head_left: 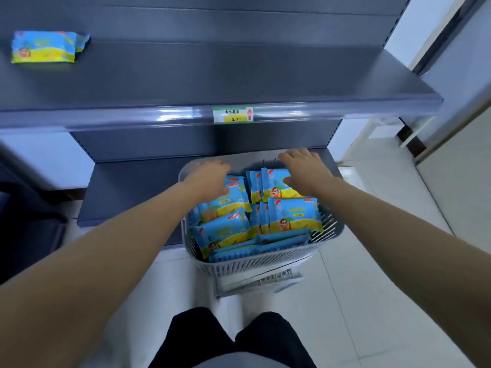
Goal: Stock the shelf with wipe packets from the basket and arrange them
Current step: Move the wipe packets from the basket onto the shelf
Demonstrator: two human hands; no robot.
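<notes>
A white slatted basket [255, 264] stands in front of the shelving, filled with several blue-and-yellow wipe packets [292, 216]. My right hand [305, 170] grips the top of an upright packet [273, 188] at the basket's far right, thumb on its front. At the far left of the basket my left hand [210, 176] curls over the top of another packet [235, 197]. One wipe packet [45, 47] lies flat at the far left of the grey upper shelf [212, 75].
The upper shelf's front rail carries a price label [232, 115]. A lower grey shelf [127, 187] sits just behind the basket. A white rack [263, 280] shows beneath the basket. White floor tiles lie around it, and a wall and door frame stand at right.
</notes>
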